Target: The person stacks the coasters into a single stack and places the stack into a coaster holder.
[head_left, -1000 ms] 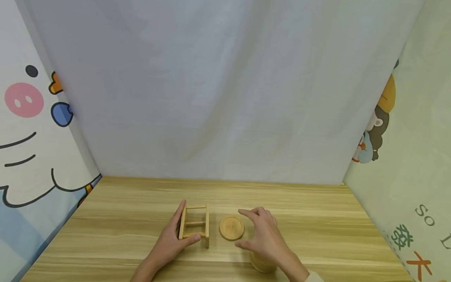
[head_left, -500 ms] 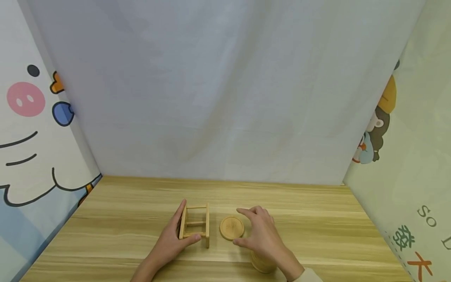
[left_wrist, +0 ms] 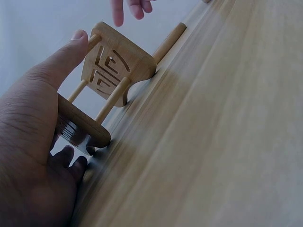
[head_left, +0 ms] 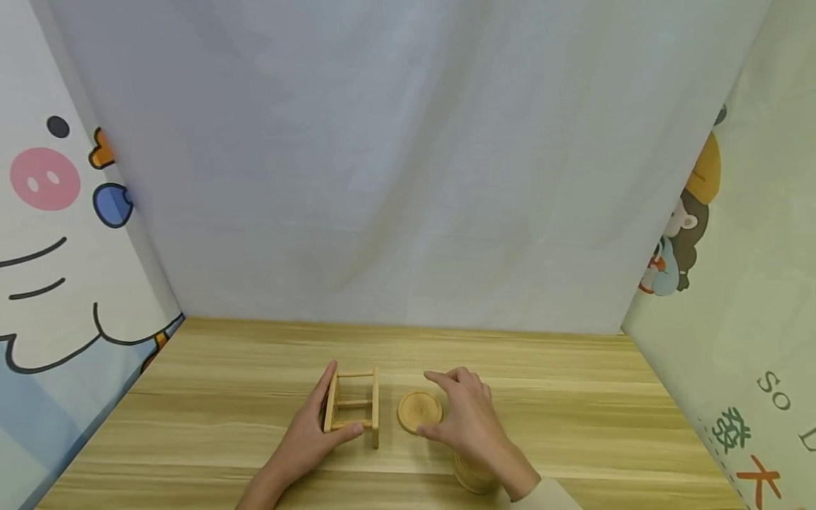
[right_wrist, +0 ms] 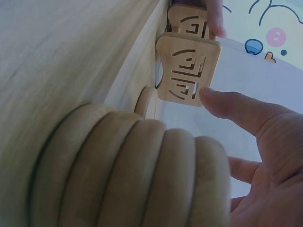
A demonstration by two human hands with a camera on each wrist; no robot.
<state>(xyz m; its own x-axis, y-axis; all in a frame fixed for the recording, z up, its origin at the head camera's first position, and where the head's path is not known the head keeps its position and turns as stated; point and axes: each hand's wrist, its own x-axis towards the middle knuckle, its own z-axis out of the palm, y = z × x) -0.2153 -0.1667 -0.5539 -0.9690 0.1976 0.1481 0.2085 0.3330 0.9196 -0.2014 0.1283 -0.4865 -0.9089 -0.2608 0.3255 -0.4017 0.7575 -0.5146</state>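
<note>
My left hand (head_left: 306, 435) grips a small wooden coaster holder (head_left: 375, 407), its fingers along the left panel and its thumb reaching across. In the left wrist view the holder (left_wrist: 138, 60) shows two cut-out panels joined by rods. Just right of it, a round wooden coaster (head_left: 416, 409) lies flat on the table. Over that coaster's right side hovers my right hand (head_left: 470, 418), thumb and index finger spread apart with nothing between them. Under the right wrist stands a stack of coasters (head_left: 470, 482), partly hidden; the right wrist view shows several thick round discs in the stack (right_wrist: 142, 165).
The wood-grain table (head_left: 255, 354) extends left and right of the hands. A pale curtain (head_left: 408, 177) rises along its back edge. Printed cartoon panels stand on the left (head_left: 57, 283) and right (head_left: 733, 283).
My right hand has drifted slightly left, so its thumb now overlaps the single coaster's edge in the head view. The left hand and the coaster holder have stayed still.
</note>
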